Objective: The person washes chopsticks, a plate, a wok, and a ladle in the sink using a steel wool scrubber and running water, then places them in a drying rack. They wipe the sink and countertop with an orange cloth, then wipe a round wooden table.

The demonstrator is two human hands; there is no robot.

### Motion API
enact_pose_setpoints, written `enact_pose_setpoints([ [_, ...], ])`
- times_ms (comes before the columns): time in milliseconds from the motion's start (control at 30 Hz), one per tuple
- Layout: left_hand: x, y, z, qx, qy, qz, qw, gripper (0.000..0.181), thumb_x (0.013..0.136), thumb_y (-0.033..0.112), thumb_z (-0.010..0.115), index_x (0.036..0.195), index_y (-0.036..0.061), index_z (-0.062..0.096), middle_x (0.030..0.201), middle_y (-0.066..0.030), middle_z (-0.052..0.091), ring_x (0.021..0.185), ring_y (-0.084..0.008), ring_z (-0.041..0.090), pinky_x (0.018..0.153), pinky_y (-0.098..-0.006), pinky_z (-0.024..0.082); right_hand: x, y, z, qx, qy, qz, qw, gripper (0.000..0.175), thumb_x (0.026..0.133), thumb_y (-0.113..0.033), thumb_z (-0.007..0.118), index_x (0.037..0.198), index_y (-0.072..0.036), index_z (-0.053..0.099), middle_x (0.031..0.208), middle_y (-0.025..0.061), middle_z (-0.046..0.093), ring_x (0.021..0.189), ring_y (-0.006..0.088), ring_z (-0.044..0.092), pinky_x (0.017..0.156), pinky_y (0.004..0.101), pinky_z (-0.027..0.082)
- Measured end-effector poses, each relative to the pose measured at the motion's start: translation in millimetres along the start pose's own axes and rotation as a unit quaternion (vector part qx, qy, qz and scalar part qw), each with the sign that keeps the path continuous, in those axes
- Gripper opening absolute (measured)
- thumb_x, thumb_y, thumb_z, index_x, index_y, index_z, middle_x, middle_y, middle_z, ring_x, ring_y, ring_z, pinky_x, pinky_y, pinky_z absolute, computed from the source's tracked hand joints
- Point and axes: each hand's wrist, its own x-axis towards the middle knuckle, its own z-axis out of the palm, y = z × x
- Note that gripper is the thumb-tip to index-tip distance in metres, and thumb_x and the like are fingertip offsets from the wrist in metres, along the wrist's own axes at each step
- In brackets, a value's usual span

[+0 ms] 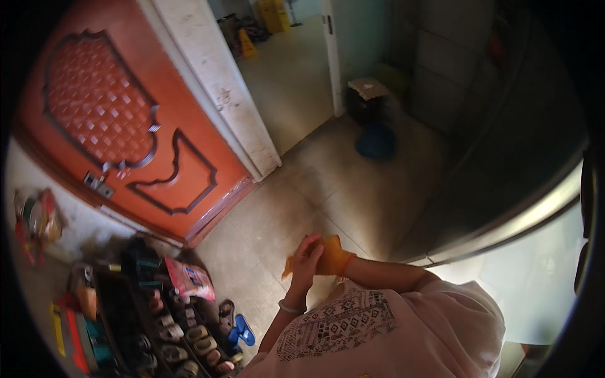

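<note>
My left hand, bare and with a pale bangle at the wrist, is held in front of my chest. Its fingers close on orange cloth-like material. On my right hand is an orange glove, its cuff ending at the wrist. The two hands meet, and a pointed piece of the same orange material sticks out past the left hand. Whether that piece belongs to the worn glove or to a second one is unclear. The right fingers are hidden behind the left hand.
An orange-red door stands at left beside an open doorway. Shoes fill a rack at lower left, near a pink packet and blue slippers. A dark blue bag rests on the tiled floor.
</note>
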Motion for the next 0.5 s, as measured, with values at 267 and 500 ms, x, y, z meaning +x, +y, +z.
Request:
enact_pose_setpoints([
  [267, 207, 40, -73, -0.672, -0.071, -0.143, 0.724, 0.047, 0.094, 0.034, 0.044, 0.128, 0.0026, 0.047, 0.131, -0.0192, 0.048, 0.119, -0.0295, 0.047, 0.102, -0.043, 0.037, 171, 41, -125, -0.203, 0.108, -0.058, 0.971, 0.029, 0.085, -0.023, 0.048, 0.111, -0.009, 0.053, 0.089, 0.0055, 0.061, 0.084, 0.0237, 0.059, 0.079, 0.0349, 0.045],
  [500, 412, 10, -128, -0.542, -0.269, -0.285, 0.744, 0.05, 0.097, 0.035, 0.037, 0.131, 0.0001, 0.043, 0.127, -0.0197, 0.051, 0.115, -0.0309, 0.052, 0.098, -0.0426, 0.04, 290, 141, -209, -0.105, 0.159, 0.035, 0.981, 0.037, 0.08, -0.027, 0.054, 0.112, -0.008, 0.054, 0.083, 0.0078, 0.058, 0.082, 0.0288, 0.06, 0.065, 0.0352, 0.047],
])
